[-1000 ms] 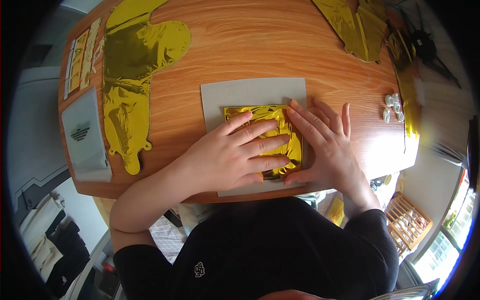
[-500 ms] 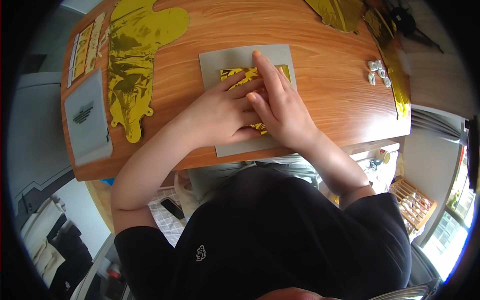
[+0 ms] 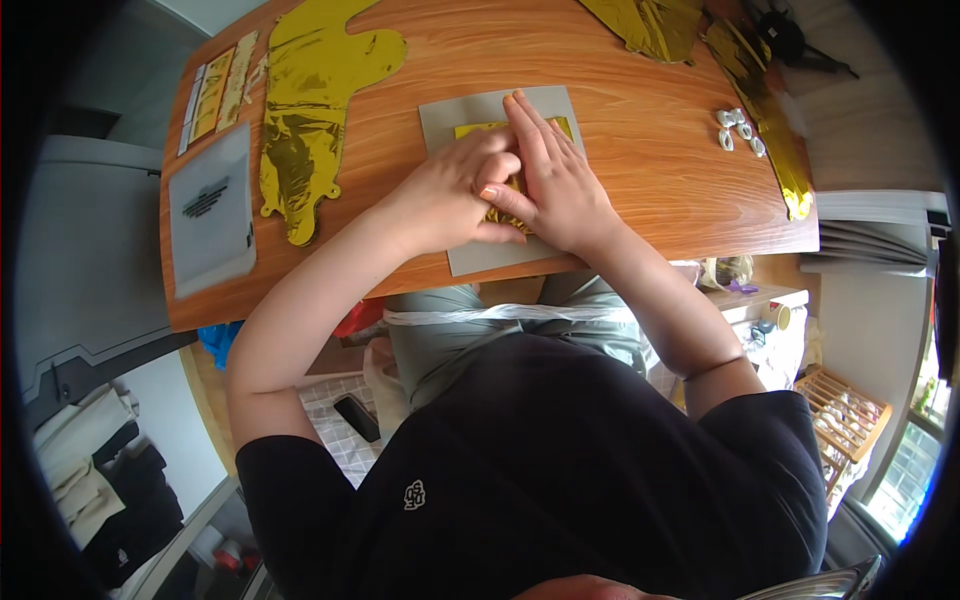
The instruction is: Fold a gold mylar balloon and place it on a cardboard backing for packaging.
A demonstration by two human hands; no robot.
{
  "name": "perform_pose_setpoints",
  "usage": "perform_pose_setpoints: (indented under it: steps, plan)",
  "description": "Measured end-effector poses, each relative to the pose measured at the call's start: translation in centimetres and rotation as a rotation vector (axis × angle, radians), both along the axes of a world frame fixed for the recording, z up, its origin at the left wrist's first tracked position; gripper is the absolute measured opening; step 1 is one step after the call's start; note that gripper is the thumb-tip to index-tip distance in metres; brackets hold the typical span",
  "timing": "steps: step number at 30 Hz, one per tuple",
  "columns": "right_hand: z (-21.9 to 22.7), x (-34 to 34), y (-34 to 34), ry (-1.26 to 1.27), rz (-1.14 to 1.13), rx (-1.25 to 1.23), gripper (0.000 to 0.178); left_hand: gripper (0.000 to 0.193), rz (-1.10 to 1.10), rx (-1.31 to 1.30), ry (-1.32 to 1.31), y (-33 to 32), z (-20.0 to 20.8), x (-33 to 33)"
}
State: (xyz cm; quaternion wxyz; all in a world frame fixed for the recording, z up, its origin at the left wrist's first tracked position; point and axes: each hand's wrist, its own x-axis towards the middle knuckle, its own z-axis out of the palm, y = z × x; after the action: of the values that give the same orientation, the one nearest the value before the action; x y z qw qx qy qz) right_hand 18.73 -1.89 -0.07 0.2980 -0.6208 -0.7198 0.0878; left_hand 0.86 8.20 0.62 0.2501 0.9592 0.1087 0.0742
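A folded gold foil balloon (image 3: 487,127) lies on a grey board (image 3: 440,112) at the table's front middle. Over its left part is my left hand (image 3: 450,190), its fingers curled in and its thumb low near the foil. What those fingers hold, if anything, is hidden. My right hand (image 3: 562,185) rests over the foil's right part, fingers stretched forward and thumb pointing toward my left hand. Gold shows between the two hands and along the foil's far edge.
An unfolded gold foil balloon (image 3: 305,120) spreads over the table's left. Beside it lie a clear plastic pouch (image 3: 212,225) and a printed card (image 3: 210,92). More gold foil (image 3: 655,25), several white ribbon rolls (image 3: 737,125) and a black device (image 3: 782,38) are on the right.
My left fingers have gone from spread flat on the foil to curled in. My right hand stays stretched over the foil. The whole view has shifted slightly.
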Motion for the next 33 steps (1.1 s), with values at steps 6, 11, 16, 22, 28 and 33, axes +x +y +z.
perform_pose_setpoints:
  steps: [6,11,16,22,28,33]
  plan:
    - [-0.4,-0.3,-0.1,-0.108,-0.019,0.018,0.098,0.105,0.106,0.317,0.137,0.0,-0.7,-2.4]
    - [-0.4,-0.2,-0.2,-0.141,-0.037,-0.008,0.096,0.107,0.091,0.311,0.222,0.5,0.4,-2.7]
    - [-0.4,-0.4,-0.1,-0.252,-0.039,-0.059,0.096,0.115,0.076,0.333,0.261,0.5,1.0,-2.7]
    - [-0.4,-0.8,-0.2,-0.354,-0.051,-0.069,0.107,0.125,0.078,0.272,0.211,0.6,1.0,-2.8]
    - [0.1,-0.8,-0.3,-0.357,-0.053,-0.084,0.115,0.137,0.102,-0.056,0.191,1.3,2.0,-2.9]
    - [0.3,-1.2,0.2,-0.382,-0.028,-0.062,0.114,0.122,0.219,-0.115,-0.064,2.2,0.9,-4.4]
